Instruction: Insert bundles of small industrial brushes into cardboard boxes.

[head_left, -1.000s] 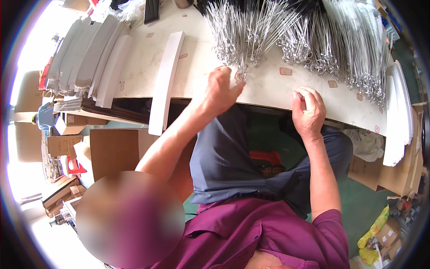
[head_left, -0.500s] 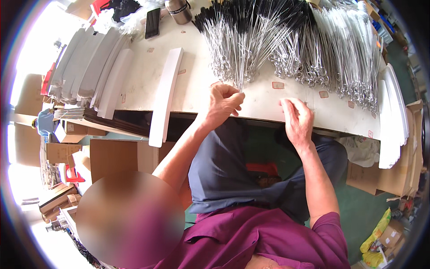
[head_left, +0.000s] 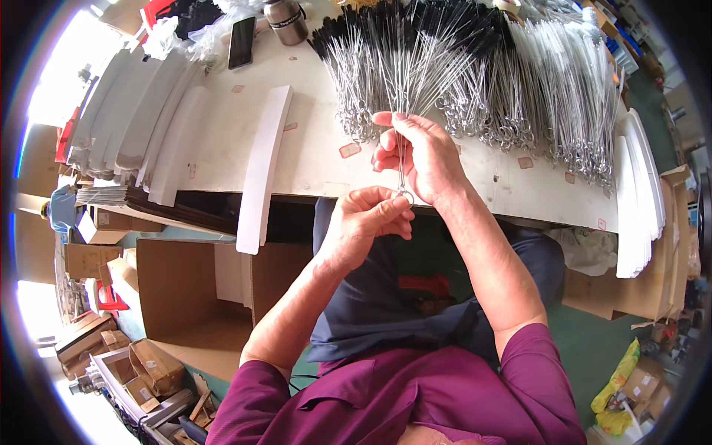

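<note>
My left hand (head_left: 371, 222) pinches the ring ends of a few thin wire-handled brushes (head_left: 402, 159) at the table's front edge. Higher up on the same wire stems, my right hand (head_left: 429, 152) closes thumb and fingers around them. The stems run upright away from me, and their far ends merge with the pile behind. That pile of black-bristled wire brushes (head_left: 356, 74) lies just beyond my hands, loops toward me. How many brushes I hold cannot be made out.
White-bristled wire brushes (head_left: 571, 96) lie to the right, beside stacked white card strips (head_left: 639, 200). Left are a long white box (head_left: 265, 170), more white flattened boxes (head_left: 148, 111), a phone (head_left: 242, 43) and a steel flask (head_left: 285, 22). An open carton (head_left: 196, 297) stands below.
My left hand has drawn back toward me with the brush rings. My right hand has moved left from beside them and closed on the stems. The view has shifted slightly.
</note>
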Demonstrator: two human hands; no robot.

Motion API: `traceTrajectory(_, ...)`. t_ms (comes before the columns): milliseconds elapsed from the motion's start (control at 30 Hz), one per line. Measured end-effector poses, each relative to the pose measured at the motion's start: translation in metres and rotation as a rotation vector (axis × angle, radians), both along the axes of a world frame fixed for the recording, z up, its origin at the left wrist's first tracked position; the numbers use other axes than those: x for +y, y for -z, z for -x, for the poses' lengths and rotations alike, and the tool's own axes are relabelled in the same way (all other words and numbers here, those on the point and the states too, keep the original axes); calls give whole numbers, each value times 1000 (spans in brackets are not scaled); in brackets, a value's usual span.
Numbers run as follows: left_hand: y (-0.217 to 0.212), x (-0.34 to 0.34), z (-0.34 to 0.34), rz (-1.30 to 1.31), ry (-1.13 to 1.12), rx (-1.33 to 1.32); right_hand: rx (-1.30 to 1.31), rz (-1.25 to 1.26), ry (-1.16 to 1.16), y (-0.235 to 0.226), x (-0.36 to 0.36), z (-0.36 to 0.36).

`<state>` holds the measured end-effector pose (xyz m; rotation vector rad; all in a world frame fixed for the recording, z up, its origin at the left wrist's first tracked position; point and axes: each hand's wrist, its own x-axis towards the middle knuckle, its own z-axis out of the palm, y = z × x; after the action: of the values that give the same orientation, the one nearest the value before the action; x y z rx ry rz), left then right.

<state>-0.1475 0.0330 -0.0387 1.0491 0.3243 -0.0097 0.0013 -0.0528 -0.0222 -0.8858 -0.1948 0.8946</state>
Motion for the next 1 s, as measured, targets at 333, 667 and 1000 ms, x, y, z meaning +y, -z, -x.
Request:
traceTrajectory(333, 9, -30, -10, 218, 66, 30, -158, 62, 355, -16, -35, 8)
traceTrajectory(667, -10, -26, -53, -542, 150, -31, -410, 311, 790, 31, -192, -53)
traceTrajectory(1000, -8, -32, -154, -1414, -120, -307, -324, 429, 842, 50, -219, -51)
